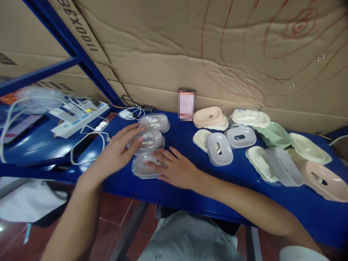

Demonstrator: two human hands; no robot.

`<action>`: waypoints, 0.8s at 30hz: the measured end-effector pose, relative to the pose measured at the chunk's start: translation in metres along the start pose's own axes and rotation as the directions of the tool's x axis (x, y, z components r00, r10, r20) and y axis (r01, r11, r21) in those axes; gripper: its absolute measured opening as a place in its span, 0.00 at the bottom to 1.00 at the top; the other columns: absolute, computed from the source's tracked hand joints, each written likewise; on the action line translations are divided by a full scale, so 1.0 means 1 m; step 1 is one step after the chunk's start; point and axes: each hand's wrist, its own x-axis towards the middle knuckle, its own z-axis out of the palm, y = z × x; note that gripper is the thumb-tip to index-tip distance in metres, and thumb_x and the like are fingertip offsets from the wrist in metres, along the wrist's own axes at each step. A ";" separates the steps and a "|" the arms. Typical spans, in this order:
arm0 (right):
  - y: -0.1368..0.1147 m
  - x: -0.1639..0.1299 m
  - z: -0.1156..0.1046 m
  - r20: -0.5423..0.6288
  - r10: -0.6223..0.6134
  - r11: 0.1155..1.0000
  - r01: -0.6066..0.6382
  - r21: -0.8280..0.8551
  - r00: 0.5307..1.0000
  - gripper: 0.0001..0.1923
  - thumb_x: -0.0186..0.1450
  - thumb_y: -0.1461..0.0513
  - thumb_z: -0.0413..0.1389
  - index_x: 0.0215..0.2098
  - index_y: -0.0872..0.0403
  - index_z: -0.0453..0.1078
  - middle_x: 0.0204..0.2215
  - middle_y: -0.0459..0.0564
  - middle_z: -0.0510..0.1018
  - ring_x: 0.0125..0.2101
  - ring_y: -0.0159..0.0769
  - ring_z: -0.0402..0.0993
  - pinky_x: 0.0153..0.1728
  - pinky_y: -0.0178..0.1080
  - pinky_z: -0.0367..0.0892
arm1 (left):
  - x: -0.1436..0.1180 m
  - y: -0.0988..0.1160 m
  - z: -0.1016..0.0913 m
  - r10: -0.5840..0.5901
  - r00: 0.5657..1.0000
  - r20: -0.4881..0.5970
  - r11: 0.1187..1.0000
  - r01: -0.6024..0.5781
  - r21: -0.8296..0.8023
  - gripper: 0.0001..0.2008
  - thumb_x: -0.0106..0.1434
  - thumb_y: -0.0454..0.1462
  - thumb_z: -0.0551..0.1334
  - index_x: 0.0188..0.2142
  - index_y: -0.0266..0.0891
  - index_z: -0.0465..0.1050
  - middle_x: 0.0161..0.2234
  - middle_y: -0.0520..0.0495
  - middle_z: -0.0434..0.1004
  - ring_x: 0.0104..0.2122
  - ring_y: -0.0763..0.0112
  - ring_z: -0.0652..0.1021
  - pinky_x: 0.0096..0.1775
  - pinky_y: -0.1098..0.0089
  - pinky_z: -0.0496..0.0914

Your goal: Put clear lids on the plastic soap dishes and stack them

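Observation:
Three grey plastic soap dishes stand in a row on the blue table. My left hand rests flat, fingers apart, against the left side of the middle grey dish. My right hand lies with fingers spread on the nearest grey dish, touching its top and right side. The farthest grey dish stands untouched behind them. Neither hand is closed around anything.
To the right lie several loose soap dishes and lids: grey, peach, cream, green. A phone leans on the cardboard wall. White power strips and cables lie at left, by a blue frame post.

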 end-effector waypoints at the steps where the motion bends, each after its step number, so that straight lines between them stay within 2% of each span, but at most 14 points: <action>1: 0.003 0.005 0.002 -0.012 0.010 1.000 -0.010 -0.017 1.000 0.31 0.79 0.53 0.55 0.77 0.49 0.57 0.76 0.57 0.63 0.74 0.49 0.59 0.74 0.57 0.58 | -0.010 0.015 0.003 -0.003 1.000 -0.031 0.999 0.004 0.049 0.23 0.81 0.48 0.53 0.68 0.41 0.69 0.71 0.38 0.67 0.70 0.52 0.70 0.70 0.46 0.64; 4: 0.011 -0.001 -0.006 -0.033 0.090 0.995 -0.092 -0.048 0.995 0.38 0.76 0.52 0.59 0.77 0.56 0.55 0.77 0.62 0.58 0.77 0.51 0.53 0.76 0.60 0.52 | -0.038 0.047 0.024 0.015 0.996 -0.089 0.977 0.005 0.214 0.22 0.80 0.46 0.55 0.68 0.44 0.68 0.73 0.35 0.63 0.71 0.44 0.68 0.71 0.37 0.58; 6: 0.015 -0.024 -0.021 -0.049 0.210 0.974 -0.213 -0.073 0.977 0.40 0.76 0.53 0.59 0.79 0.58 0.51 0.77 0.64 0.57 0.77 0.54 0.52 0.75 0.62 0.52 | -0.054 0.054 0.040 0.048 0.995 -0.090 0.960 -0.021 0.280 0.21 0.78 0.44 0.58 0.68 0.47 0.68 0.73 0.34 0.64 0.71 0.40 0.68 0.71 0.33 0.53; 7: 0.017 -0.041 -0.030 -0.066 0.292 0.950 -0.298 -0.096 0.954 0.41 0.76 0.53 0.58 0.80 0.58 0.49 0.77 0.65 0.58 0.76 0.57 0.54 0.74 0.64 0.53 | -0.060 0.053 0.047 0.066 0.993 -0.094 0.951 -0.034 0.308 0.21 0.77 0.43 0.60 0.67 0.47 0.69 0.72 0.33 0.65 0.71 0.39 0.68 0.71 0.31 0.52; 9: 0.022 -0.077 -0.046 -0.120 0.462 0.866 -0.476 -0.155 0.879 0.40 0.77 0.53 0.56 0.80 0.59 0.48 0.73 0.69 0.64 0.72 0.63 0.62 0.71 0.67 0.57 | -0.066 0.050 0.056 0.102 0.987 -0.124 0.936 -0.053 0.349 0.22 0.75 0.39 0.63 0.67 0.47 0.70 0.71 0.33 0.67 0.69 0.37 0.70 0.70 0.28 0.51; 11: 0.026 -0.111 -0.057 -0.163 0.574 0.780 -0.596 -0.189 0.803 0.38 0.77 0.53 0.55 0.79 0.59 0.52 0.68 0.71 0.72 0.65 0.67 0.70 0.66 0.69 0.61 | -0.065 0.051 0.061 0.171 0.973 -0.154 0.937 -0.112 0.331 0.24 0.74 0.35 0.63 0.67 0.48 0.69 0.69 0.34 0.70 0.67 0.40 0.73 0.70 0.31 0.54; 12: 0.027 -0.126 -0.060 -0.169 0.599 0.759 -0.622 -0.192 0.783 0.35 0.77 0.54 0.54 0.78 0.57 0.56 0.64 0.70 0.75 0.61 0.66 0.73 0.64 0.68 0.62 | -0.061 0.055 0.063 0.221 0.964 -0.146 0.941 -0.172 0.293 0.25 0.73 0.33 0.63 0.68 0.49 0.69 0.68 0.36 0.71 0.67 0.43 0.74 0.70 0.35 0.57; 14: 0.029 -0.148 -0.061 -0.160 0.607 0.758 -0.628 -0.175 0.778 0.28 0.77 0.56 0.53 0.74 0.53 0.64 0.58 0.65 0.81 0.55 0.61 0.78 0.61 0.64 0.66 | -0.045 0.070 0.072 0.332 0.941 -0.070 0.929 -0.313 0.195 0.27 0.73 0.32 0.60 0.70 0.49 0.67 0.69 0.39 0.70 0.67 0.50 0.74 0.70 0.44 0.62; 16: 0.031 -0.161 -0.058 -0.156 0.588 0.780 -0.608 -0.150 0.793 0.23 0.78 0.57 0.52 0.68 0.51 0.71 0.54 0.60 0.84 0.52 0.55 0.80 0.57 0.59 0.69 | -0.023 0.089 0.086 0.416 0.909 0.041 0.900 -0.417 0.126 0.27 0.75 0.33 0.58 0.71 0.44 0.65 0.72 0.37 0.67 0.70 0.50 0.70 0.70 0.49 0.64; 18: 0.034 -0.168 -0.054 -0.179 0.569 0.797 -0.592 -0.121 0.803 0.19 0.78 0.58 0.53 0.64 0.50 0.74 0.54 0.57 0.84 0.52 0.52 0.81 0.55 0.56 0.71 | 0.002 0.102 0.105 0.445 0.888 0.115 0.883 -0.457 0.110 0.26 0.77 0.35 0.57 0.72 0.39 0.65 0.73 0.33 0.63 0.72 0.45 0.67 0.70 0.45 0.63; 20: 0.041 -0.172 -0.052 -0.228 0.557 0.809 -0.583 -0.069 0.799 0.18 0.77 0.58 0.55 0.63 0.50 0.75 0.55 0.56 0.84 0.53 0.51 0.81 0.54 0.55 0.72 | 0.022 0.107 0.122 0.444 0.879 0.173 0.883 -0.462 0.085 0.24 0.77 0.37 0.57 0.70 0.36 0.66 0.72 0.31 0.65 0.71 0.42 0.68 0.70 0.41 0.62; 22: 0.050 -0.177 -0.052 -0.256 0.555 0.822 -0.569 0.024 0.791 0.18 0.77 0.59 0.55 0.63 0.49 0.74 0.56 0.55 0.84 0.55 0.51 0.81 0.55 0.55 0.74 | 0.031 0.106 0.134 0.438 0.876 0.202 0.890 -0.454 0.036 0.20 0.77 0.38 0.58 0.65 0.37 0.71 0.67 0.32 0.71 0.68 0.43 0.71 0.69 0.39 0.63; 24: 0.059 -0.181 -0.053 -0.240 0.554 0.832 -0.540 0.129 0.797 0.18 0.78 0.59 0.54 0.64 0.47 0.74 0.57 0.54 0.83 0.57 0.50 0.80 0.58 0.56 0.76 | 0.031 0.102 0.137 0.449 0.872 0.195 0.891 -0.453 -0.028 0.14 0.77 0.37 0.59 0.57 0.40 0.76 0.60 0.36 0.76 0.63 0.49 0.74 0.68 0.41 0.63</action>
